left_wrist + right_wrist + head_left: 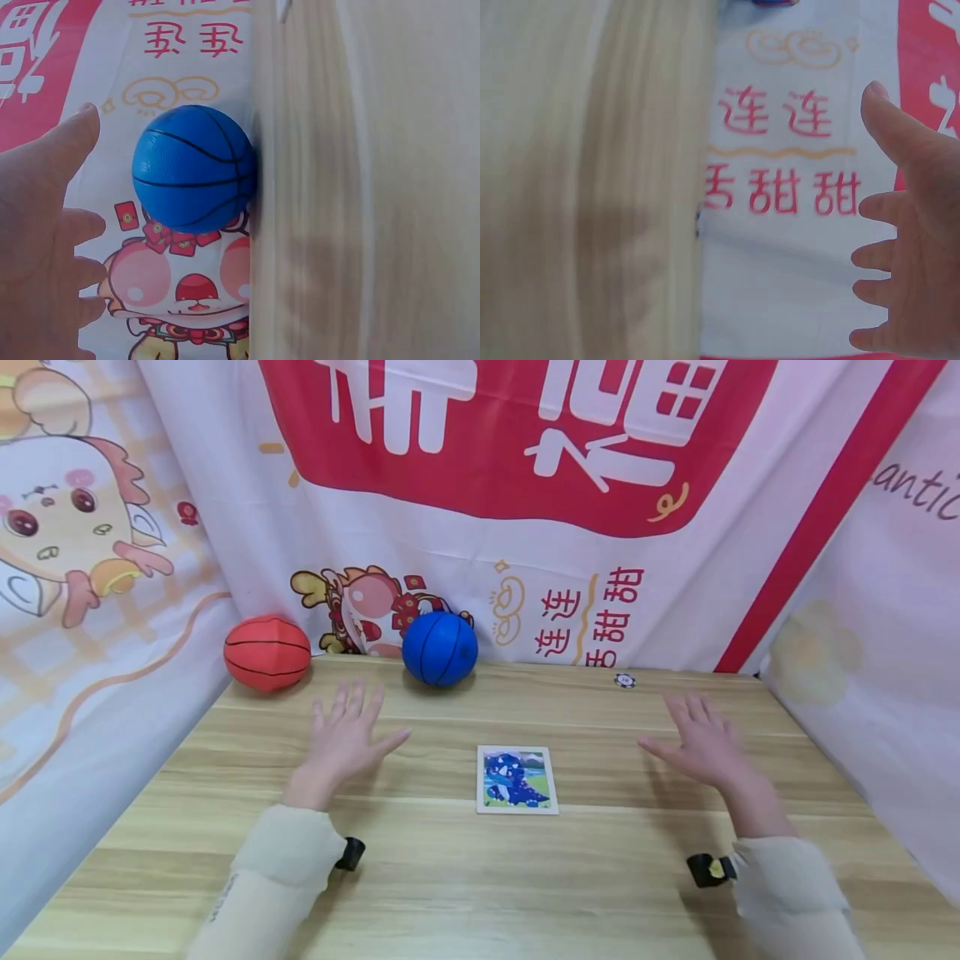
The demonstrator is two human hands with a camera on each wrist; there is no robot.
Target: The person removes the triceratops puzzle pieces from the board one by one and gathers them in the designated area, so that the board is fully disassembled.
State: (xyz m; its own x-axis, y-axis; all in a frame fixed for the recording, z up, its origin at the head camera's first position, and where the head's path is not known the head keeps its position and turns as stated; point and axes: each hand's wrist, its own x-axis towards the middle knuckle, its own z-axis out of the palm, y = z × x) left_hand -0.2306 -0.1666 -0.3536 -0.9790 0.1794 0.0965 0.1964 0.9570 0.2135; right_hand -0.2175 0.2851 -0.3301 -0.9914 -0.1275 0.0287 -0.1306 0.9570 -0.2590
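My left hand is held over the left half of the table, fingers spread and nothing in it. Ahead of it sit a red ball at the far left corner and a blue ball with black lines by the back curtain. The left wrist view shows the blue ball beyond the fingertips. On the right side, my right hand hovers with straight, spread fingers and holds nothing. Between the hands lies a square picture card showing a blue dinosaur. A small round chip rests near the table's back edge, ahead of the right hand.
Printed curtains hang along the back and both sides of the wooden table. Both balls stand close to the back curtain. Each forearm carries a black wrist device below the hand.
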